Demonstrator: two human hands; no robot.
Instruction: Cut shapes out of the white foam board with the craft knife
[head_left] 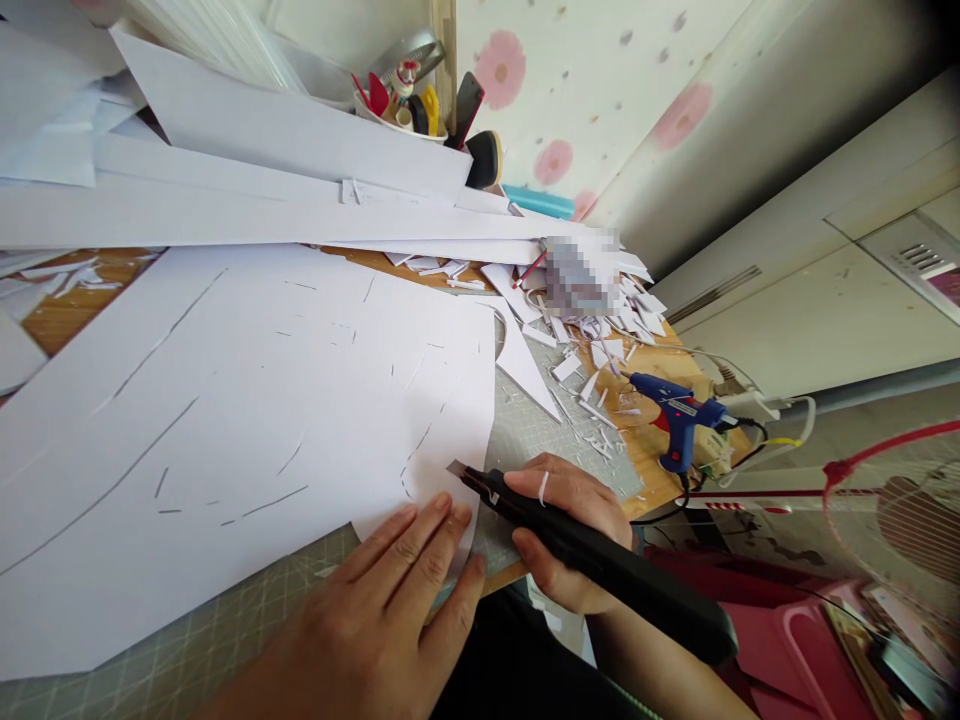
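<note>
A large white sheet (247, 400) with thin dark cut lines or marks lies over a grey gridded cutting mat (195, 610). My left hand (412, 590) rests flat on the sheet's near right corner, fingers stretched out. Just right of it, my right hand (562, 520) is wrapped round a black cutter (615, 570). The cutter's short blade is over the sheet, close to my left fingertips and a dashed curved line; whether it touches the sheet I cannot tell. A white offcut (529, 365) with a curved notch lies beside the sheet's right edge.
A blue glue gun (679, 415) with cables stands at the table's right. White scraps (600, 350) lie round a blurred object (581, 275). Long white boards (262, 205) and a tub of tools (405, 115) line the back. A red-rimmed fan (900, 460) is at far right.
</note>
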